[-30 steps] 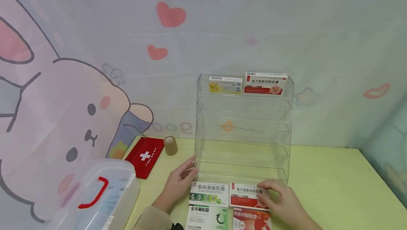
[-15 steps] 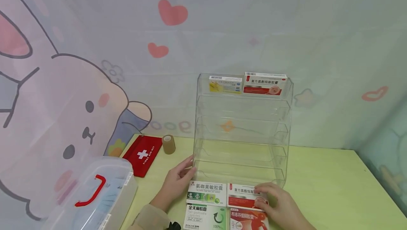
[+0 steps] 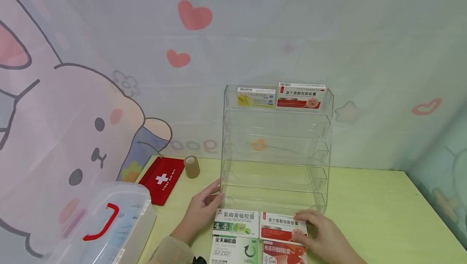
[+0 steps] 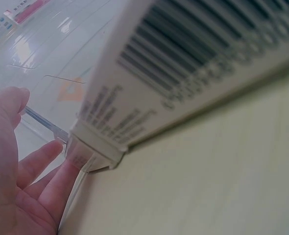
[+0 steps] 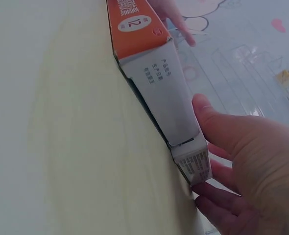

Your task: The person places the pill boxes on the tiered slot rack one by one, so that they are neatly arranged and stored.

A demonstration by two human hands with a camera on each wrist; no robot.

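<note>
Tabletop [image 3: 375, 207] extends right of the clear rack [image 3: 275, 162], whose left edge the relaxed left hand [image 3: 199, 211] touches. The right hand [image 3: 324, 237] pinches a face-up red-and-white box [image 3: 278, 228], long axis left-to-right.

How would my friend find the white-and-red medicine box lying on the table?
On the yellow table, find the clear tiered rack. Right in front lie two boxes side by side; take the right one, the white-and-red capsule box. Its left neighbour has green, the box nearer you is mostly red, and its lookalike stands in the rack's top tier.
</note>
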